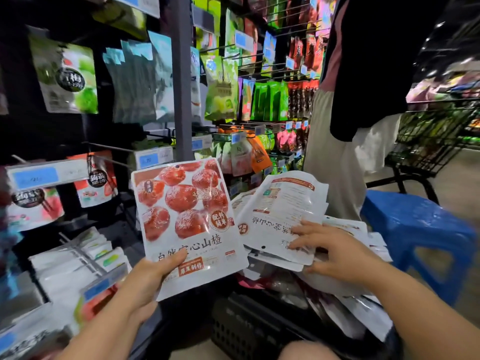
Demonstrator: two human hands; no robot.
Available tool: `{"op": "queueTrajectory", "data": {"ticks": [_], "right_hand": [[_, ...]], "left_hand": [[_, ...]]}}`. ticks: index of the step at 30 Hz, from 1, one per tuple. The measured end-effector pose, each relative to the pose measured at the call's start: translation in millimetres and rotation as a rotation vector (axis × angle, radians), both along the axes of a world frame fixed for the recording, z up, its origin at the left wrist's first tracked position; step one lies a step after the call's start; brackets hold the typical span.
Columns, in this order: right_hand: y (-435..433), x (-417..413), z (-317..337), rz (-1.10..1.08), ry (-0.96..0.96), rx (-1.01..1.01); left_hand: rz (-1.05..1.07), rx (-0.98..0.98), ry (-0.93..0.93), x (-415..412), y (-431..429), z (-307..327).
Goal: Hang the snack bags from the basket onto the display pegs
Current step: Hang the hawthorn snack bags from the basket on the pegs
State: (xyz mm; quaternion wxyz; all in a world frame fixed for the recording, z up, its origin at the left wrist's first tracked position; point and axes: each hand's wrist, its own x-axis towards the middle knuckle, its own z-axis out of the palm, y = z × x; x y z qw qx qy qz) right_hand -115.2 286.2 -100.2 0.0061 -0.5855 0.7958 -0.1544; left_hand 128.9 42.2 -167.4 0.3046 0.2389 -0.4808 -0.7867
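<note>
My left hand (145,276) grips the lower left corner of a white snack bag (187,219) printed with red hawthorn fruit, holding it upright in front of the display. My right hand (335,250) lies with spread fingers on a pile of the same white bags (283,203), back sides up, heaped in a black plastic basket (246,326). Bare metal display pegs (111,148) stick out from the dark rack at the left, above the held bag.
Other snack bags hang on pegs across the rack (220,92), with blue price tags (36,176). A person (358,100) stands to the right. Beside the basket stands a blue plastic stool (420,229), and behind it a black shopping cart (428,141).
</note>
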Motion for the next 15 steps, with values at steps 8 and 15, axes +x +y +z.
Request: {"op": "queueTrajectory", "data": {"ticks": [8, 15], "right_hand": [[3, -8, 4, -0.003, -0.168, 0.03], [5, 2, 14, -0.081, -0.09, -0.079]], "left_hand": [[-0.017, -0.053, -0.021, -3, -2, 3], [-0.016, -0.092, -0.004, -5, 3, 4]]}}
